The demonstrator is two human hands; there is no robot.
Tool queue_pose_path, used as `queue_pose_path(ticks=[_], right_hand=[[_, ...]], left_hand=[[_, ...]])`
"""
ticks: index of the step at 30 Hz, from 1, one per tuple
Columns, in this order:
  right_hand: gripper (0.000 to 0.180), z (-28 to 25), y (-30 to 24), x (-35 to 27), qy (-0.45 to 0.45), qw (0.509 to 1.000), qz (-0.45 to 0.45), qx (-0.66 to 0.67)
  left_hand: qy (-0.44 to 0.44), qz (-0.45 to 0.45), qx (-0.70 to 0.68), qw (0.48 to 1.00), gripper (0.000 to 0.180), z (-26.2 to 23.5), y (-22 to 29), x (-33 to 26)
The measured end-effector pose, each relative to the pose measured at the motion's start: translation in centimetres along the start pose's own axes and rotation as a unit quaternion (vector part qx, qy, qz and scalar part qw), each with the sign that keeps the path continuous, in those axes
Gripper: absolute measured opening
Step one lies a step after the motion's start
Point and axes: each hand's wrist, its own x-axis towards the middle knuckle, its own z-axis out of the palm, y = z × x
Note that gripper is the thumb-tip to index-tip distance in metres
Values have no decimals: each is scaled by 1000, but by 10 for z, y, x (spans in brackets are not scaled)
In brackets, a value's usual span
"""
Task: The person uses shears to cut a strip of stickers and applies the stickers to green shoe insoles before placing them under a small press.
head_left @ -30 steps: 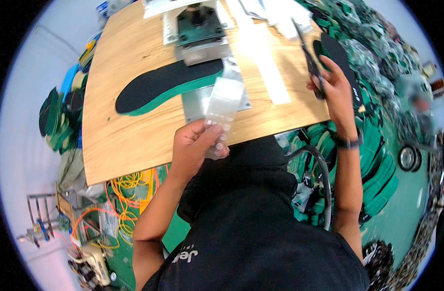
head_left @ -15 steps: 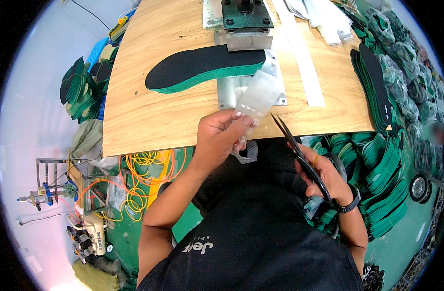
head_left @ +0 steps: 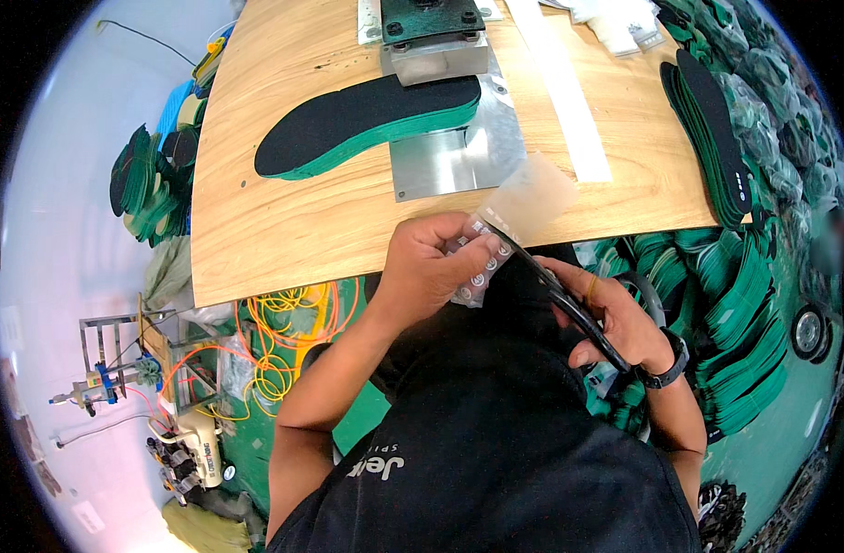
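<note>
Between the thumb and fingers of my left hand (head_left: pixel 431 267) is a translucent printed film sheet (head_left: pixel 532 198), its upper part sticking out past the table's front edge. My right hand (head_left: pixel 615 318) grips black scissors (head_left: pixel 569 309), whose blades reach up and left to the sheet just beside my left thumb. Whether the blades are parted there, I cannot tell. Beyond my hands a stack of black-topped green insoles (head_left: pixel 366 124) lies partly on a metal plate (head_left: pixel 440 170), its right end beneath a metal press block (head_left: pixel 440 63).
Another insole stack (head_left: pixel 708 138) rests along the right edge of the wooden table (head_left: pixel 302 230). A white strip (head_left: pixel 565 101) lies right of the press, near white sheets (head_left: pixel 620 23). Green insole piles (head_left: pixel 731 323) fill the floor at right; coiled yellow hoses (head_left: pixel 274 346) lie at left.
The scissors have moved left and their blades now meet the film sheet. The sheet has tilted to the right in my left hand. The whole view has shifted slightly.
</note>
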Motion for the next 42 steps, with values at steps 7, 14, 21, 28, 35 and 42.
queue_pose_path(ticks=[7,14,21,28,35,42], right_hand=[[89,0,1,-6,13,999,13,-49],[68,2,-3,-22,104,977,-83,-169],[57,-58,-13,-6,419,844,-19,-334],[50,-119,-10,25,398,710,-4,-581],[59,11,-40,37,172,901,-246,-313],[19,49,-29,76,139,965,-198,-107]], left_hand=[[-11,-6,60,998,12,1,-1,-6],[-101,8,163,981,11,-10,6,-18],[-100,329,400,849,7,-6,-3,5],[-211,227,355,882,10,13,10,-12],[-55,291,124,947,16,0,24,-19],[38,174,6,984,24,-20,12,-14]])
